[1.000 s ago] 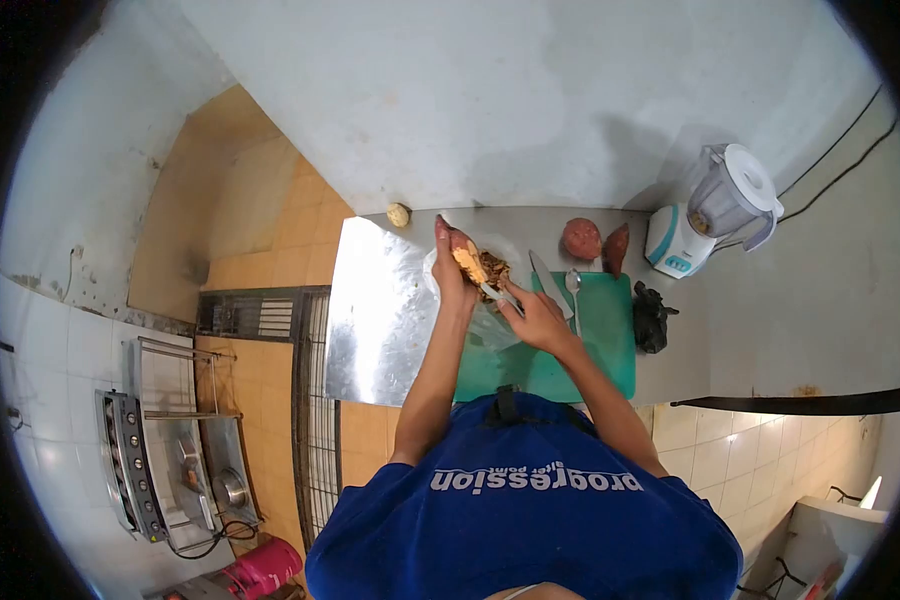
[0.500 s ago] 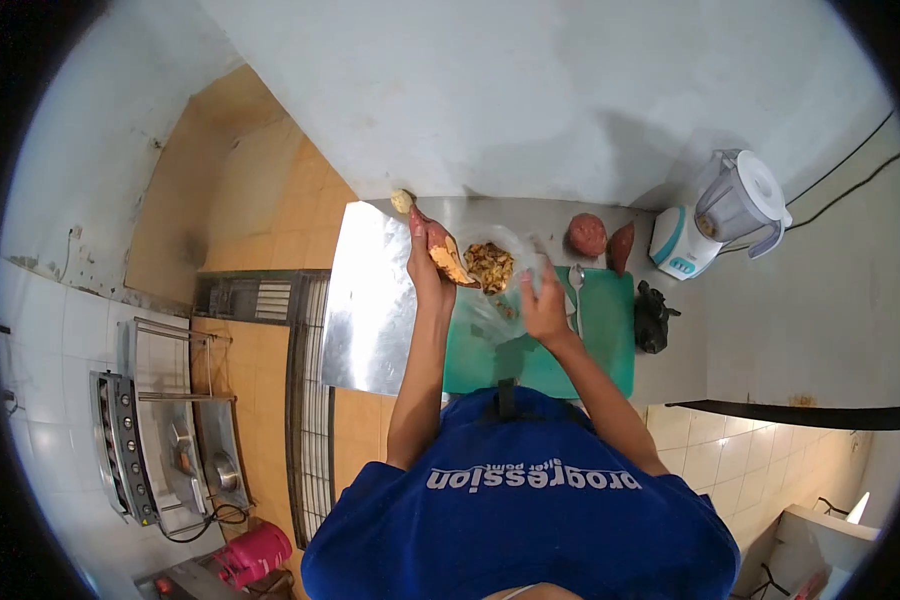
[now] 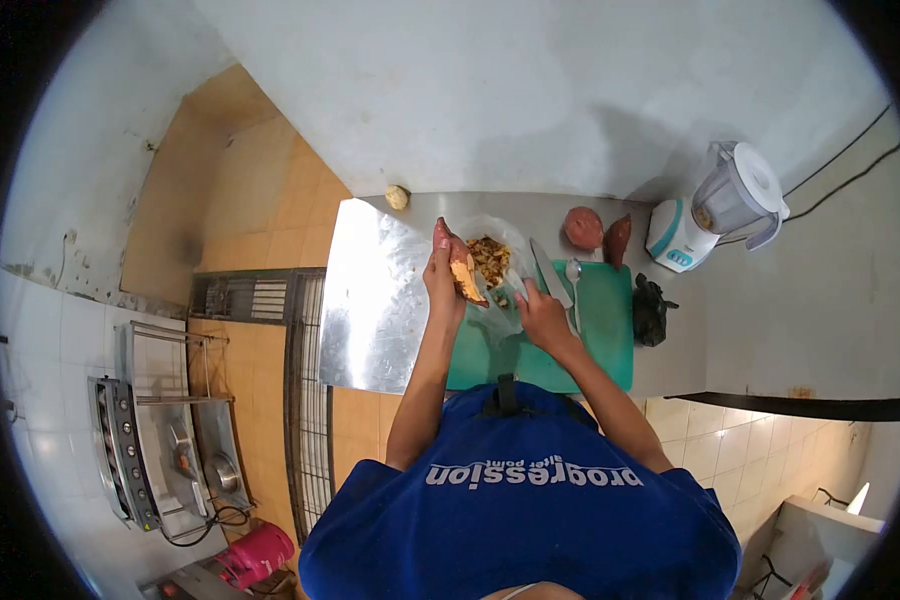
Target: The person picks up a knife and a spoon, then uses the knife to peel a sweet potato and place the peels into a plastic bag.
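Left hand (image 3: 439, 284): closed round a long sweet potato (image 3: 463, 272), held tilted beside the scraps, its pointed end beyond the fingers
Sweet potato: partly peeled, with orange flesh bare on one side and reddish skin remaining; peeling appears underway, a judgement from the uneven surface
Right hand (image 3: 544, 318): fingers curled narrow around a small pale tool (image 3: 515, 284); its exact kind is too blurred to tell
Scraps (image 3: 487, 262): brown and yellowish pieces heaped on a clear plastic bag (image 3: 516, 240), between the sweet potato and the knife (image 3: 550, 272)
Green board (image 3: 604, 345): beneath part of the bag, with the knife and a spoon (image 3: 574, 272) lying partly across it
Bench (image 3: 681, 350): grey, with a shiny area at its left; two red-skinned roots (image 3: 583, 229) sit side by side near the wall (image 3: 440, 100), a black bag (image 3: 651, 315) beside the board, a blender (image 3: 712, 205) at right, and a pale round item (image 3: 397, 197) at far left
Room: orange floor tiles (image 3: 258, 375), a stove (image 3: 127, 450) and a pink gas bottle (image 3: 256, 554), lower left
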A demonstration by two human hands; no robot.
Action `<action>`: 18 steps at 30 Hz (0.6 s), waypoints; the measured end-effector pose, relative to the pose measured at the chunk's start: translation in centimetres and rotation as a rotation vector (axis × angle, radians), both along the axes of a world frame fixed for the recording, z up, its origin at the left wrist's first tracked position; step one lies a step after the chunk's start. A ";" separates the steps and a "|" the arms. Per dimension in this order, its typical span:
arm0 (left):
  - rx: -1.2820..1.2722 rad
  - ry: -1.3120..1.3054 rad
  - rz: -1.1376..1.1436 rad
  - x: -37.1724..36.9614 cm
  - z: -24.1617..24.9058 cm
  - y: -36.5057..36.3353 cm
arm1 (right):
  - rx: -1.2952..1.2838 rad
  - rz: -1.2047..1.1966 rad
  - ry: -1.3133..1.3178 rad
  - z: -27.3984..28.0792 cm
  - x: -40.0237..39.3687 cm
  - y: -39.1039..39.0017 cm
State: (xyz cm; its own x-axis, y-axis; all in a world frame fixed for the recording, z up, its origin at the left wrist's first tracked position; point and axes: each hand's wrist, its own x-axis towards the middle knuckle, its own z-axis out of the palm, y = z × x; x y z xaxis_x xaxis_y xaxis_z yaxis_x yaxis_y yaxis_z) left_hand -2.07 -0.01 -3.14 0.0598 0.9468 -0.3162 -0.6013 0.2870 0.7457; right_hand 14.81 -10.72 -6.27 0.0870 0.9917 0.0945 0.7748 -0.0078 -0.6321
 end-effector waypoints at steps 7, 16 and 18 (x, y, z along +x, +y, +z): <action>0.089 -0.042 0.010 0.8 1.2 -1.4 | -0.132 -0.053 -0.080 -1.3 0.8 0.0; -0.087 -0.128 -0.127 1.5 0.2 -0.7 | -0.196 -0.013 0.297 2.2 0.5 1.5; -0.067 -0.226 -0.122 2.0 0.2 -0.4 | -0.124 0.074 0.468 6.3 -0.3 1.7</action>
State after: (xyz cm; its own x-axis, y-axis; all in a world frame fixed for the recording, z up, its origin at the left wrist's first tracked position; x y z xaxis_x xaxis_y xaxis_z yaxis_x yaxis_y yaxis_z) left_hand -0.05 -0.44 -2.98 0.2485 0.9055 -0.3438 -0.7085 0.4120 0.5729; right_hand 14.47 -9.02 -0.01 0.0205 0.9982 -0.0568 0.4089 -0.0602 -0.9106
